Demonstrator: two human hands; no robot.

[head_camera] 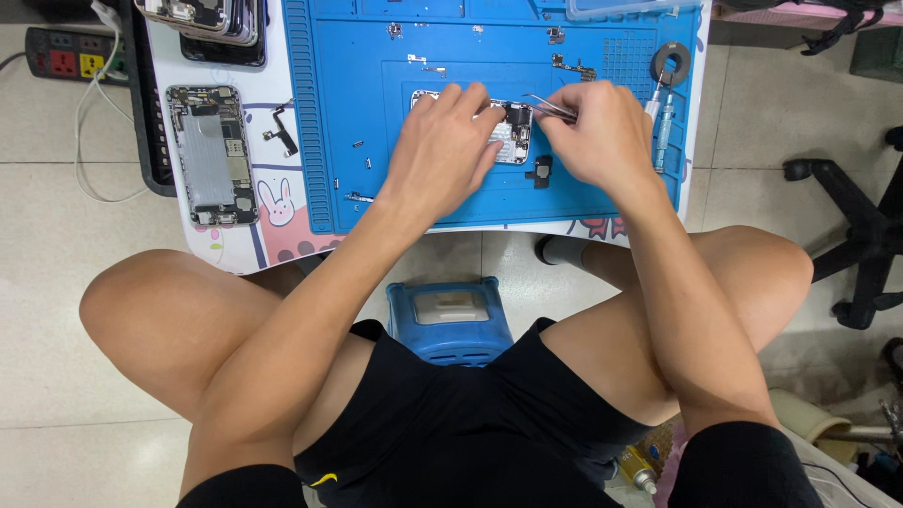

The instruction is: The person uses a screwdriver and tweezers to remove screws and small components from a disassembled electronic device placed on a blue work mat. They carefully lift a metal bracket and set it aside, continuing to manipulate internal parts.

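Observation:
An opened phone [514, 141], with its inner boards bare, lies on a blue repair mat [376, 56]. My left hand [442, 150] rests on the phone's left half and steadies it with the fingertips. My right hand [593, 132] pinches metal tweezers [550, 106], whose tips point left into the phone's top right corner. A small black part [542, 172] lies on the mat just below the phone.
A second opened phone shell [213, 155] lies on the white table at the left, a flex cable [280, 132] beside it. A screwdriver [664, 127] and tape roll [671, 62] sit at the mat's right. Several small screws dot the mat. A blue stool [450, 320] stands between my knees.

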